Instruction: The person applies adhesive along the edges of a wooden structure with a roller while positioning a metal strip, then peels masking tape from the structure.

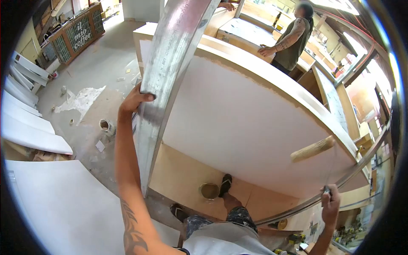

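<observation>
The person's right hand [330,205], at lower right of the frame, has its fingers closed around the handle of a paint roller [312,149], whose sleeve sits at centre right, in front of the white panel [229,110]; from here I can't tell whether the two touch. The left hand [135,101], left of centre, grips the edge of a metal post [163,59], thumb across its front, the other fingers mostly hidden. A bucket [209,191] stands at lower centre, just beside a shoe [226,185]. At upper right, beyond the panel, a co-worker [290,44] stands by a tabletop [244,32].
</observation>
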### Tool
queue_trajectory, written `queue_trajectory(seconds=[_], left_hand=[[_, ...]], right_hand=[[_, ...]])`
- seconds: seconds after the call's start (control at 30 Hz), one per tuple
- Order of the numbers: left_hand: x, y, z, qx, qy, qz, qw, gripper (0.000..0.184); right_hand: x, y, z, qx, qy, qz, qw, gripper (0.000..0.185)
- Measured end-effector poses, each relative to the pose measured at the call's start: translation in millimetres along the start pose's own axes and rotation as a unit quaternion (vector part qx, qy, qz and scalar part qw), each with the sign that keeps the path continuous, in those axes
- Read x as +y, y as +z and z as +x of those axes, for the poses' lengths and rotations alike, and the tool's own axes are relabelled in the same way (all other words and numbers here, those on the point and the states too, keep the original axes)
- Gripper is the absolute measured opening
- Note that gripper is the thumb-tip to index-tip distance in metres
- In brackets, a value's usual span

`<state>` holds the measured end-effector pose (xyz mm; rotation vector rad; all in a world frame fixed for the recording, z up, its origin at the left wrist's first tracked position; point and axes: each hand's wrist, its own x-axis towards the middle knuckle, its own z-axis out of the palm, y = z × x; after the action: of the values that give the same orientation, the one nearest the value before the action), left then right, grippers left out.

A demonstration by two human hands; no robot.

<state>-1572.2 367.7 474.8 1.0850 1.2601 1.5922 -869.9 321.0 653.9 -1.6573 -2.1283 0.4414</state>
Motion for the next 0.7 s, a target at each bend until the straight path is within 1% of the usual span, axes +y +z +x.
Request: queue_trajectory(seconds=[0.03,0.07,0.1,0.13,0.17,0.23,0.27,0.33,0.37,0.4,0.43,0.47,0.53,0.57,0.6,0.63,0.67,0.7], left_hand=[[5,0,-9,0.0,0.002,-0.003,1.0,0.087],[9,-6,-20,0.012,0.007,0.025,1.0,0.085],[11,-14,-31,0.024,0.011,0.054,0.998,0.083],[11,-21,-43,0.026,0.011,0.053,0.998,0.083],[8,-32,-57,0.049,0.019,0.044,0.998,0.08],[-1,-57,-85,0.094,0.034,0.03,0.995,0.074],[-10,-72,-99,0.117,0.05,0.019,0.992,0.07],[-34,-110,-128,0.162,0.103,-0.006,0.981,0.063],[-44,-132,-143,0.18,0.135,-0.016,0.974,0.059],[-49,-147,-159,0.188,0.157,-0.024,0.969,0.055],[-42,-152,-176,0.189,0.176,-0.032,0.966,0.051],[-34,-155,-196,0.184,0.172,-0.032,0.967,0.051],[-12,-149,-224,0.124,0.153,-0.159,0.967,0.07],[0,-144,-227,0.09,0.141,-0.224,0.96,0.079],[16,-136,-226,0.077,0.138,-0.229,0.961,0.079],[33,-124,-226,0.053,0.193,-0.133,0.971,0.075],[48,-111,-227,0.032,0.249,-0.035,0.967,0.071],[66,-92,-230,0.027,0.249,-0.037,0.967,0.071]], right_hand=[[-4,-10,4,0.034,0.0,-0.047,0.998,0.048],[-17,-17,8,0.035,-0.001,-0.048,0.998,0.048],[-36,-22,15,0.067,-0.023,-0.077,0.994,0.041],[-49,-24,24,0.099,-0.046,-0.105,0.989,0.034],[-53,-25,33,0.096,-0.048,-0.107,0.988,0.034],[-61,-25,51,0.136,-0.136,-0.184,0.964,0.028],[-69,-24,60,0.133,-0.137,-0.184,0.964,0.028],[-88,-20,79,0.076,-0.072,-0.179,0.978,0.025],[-97,-17,88,0.073,-0.069,-0.179,0.979,0.025],[-107,-13,95,0.062,-0.097,-0.19,0.975,0.026],[-116,-9,103,0.05,-0.126,-0.2,0.97,0.027],[-120,-5,109,0.049,-0.12,-0.201,0.971,0.027],[-123,2,114,0.058,-0.126,-0.142,0.98,0.029],[-126,2,115,0.065,-0.115,-0.146,0.98,0.029],[-129,3,116,0.071,-0.124,-0.153,0.978,0.031],[-131,4,117,0.074,-0.135,-0.159,0.975,0.033],[-131,3,119,0.078,-0.128,-0.162,0.975,0.033],[-132,4,121,0.068,-0.134,-0.159,0.976,0.034]])
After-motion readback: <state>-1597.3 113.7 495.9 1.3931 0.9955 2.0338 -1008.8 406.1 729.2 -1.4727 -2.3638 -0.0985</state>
